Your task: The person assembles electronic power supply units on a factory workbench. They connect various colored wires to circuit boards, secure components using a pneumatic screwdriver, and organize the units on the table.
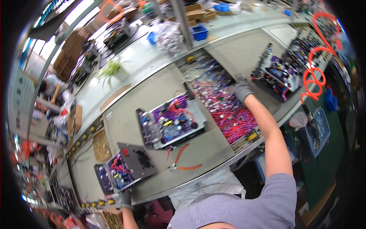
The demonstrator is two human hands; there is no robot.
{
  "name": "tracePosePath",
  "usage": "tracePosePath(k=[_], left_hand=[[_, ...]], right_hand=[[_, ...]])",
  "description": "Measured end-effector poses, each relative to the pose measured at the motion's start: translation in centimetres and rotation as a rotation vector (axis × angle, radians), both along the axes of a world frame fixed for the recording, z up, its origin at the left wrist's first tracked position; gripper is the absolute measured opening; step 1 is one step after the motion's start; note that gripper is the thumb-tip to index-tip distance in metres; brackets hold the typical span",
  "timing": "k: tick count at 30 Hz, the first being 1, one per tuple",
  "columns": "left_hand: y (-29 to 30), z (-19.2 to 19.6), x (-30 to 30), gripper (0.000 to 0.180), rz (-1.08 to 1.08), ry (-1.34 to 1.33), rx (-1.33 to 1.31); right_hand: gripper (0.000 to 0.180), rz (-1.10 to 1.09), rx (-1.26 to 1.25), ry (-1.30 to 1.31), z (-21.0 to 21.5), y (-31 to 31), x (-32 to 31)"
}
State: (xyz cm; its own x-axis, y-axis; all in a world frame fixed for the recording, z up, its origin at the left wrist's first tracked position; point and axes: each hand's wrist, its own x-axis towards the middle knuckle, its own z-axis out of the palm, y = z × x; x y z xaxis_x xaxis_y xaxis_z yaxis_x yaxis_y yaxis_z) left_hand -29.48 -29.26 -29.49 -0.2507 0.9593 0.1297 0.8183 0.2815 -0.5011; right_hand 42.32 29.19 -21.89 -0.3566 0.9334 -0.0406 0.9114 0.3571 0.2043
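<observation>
While the right hand (241,91), in a grey work glove, is stretched far out over the pale grey worktop (152,95), it is laid on the upper edge of a wide heap of pink, red and blue wire leads with white plugs (225,108). Its fingers are curled down among the leads, but whether anything is pinched between them cannot be told. The left hand (125,198), also gloved in grey, is kept low at the near edge of the worktop, with its fingers clenched on the lower corner of a small dark grey metal chassis with a purple circuit board inside (122,170). This chassis is tilted, and a round fan grille and a red switch are shown on its grey face.

Between the two hands a larger open grey metal chassis with a purple circuit board and red wires (173,122) is set flat, just beside the left side of the wire heap. A pair of red-handled cutting pliers (181,162) is laid just below it, apart from both hands. A round woven brass-coloured mesh (101,145) is seen to the left of the small chassis. Further back, a green potted plant (112,70) and blue plastic bins (199,32) are placed well apart from the hands. At the right, an orange coiled air hose (314,76) is hung beside a rack of more purple boards (282,70).
</observation>
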Motion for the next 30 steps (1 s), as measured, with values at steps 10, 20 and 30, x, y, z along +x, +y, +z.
tracePosePath(k=[10, 20, 30], left_hand=[[2.9, 4.5, 8.5, 0.041, 0.406, -0.788, 0.317], [2.2, 2.3, 8.0, 0.04, 0.516, -0.728, 0.318], [2.4, 2.6, 8.0, 0.027, 0.597, -0.859, 0.417]], right_hand=[[0.016, 0.178, 0.047, 0.141, 3.8, -5.5, 4.0], [0.023, 0.146, 0.096, 0.349, 4.3, -6.6, 1.5], [0.006, 0.113, 0.445, 0.778, 3.3, -17.3, -2.4]])
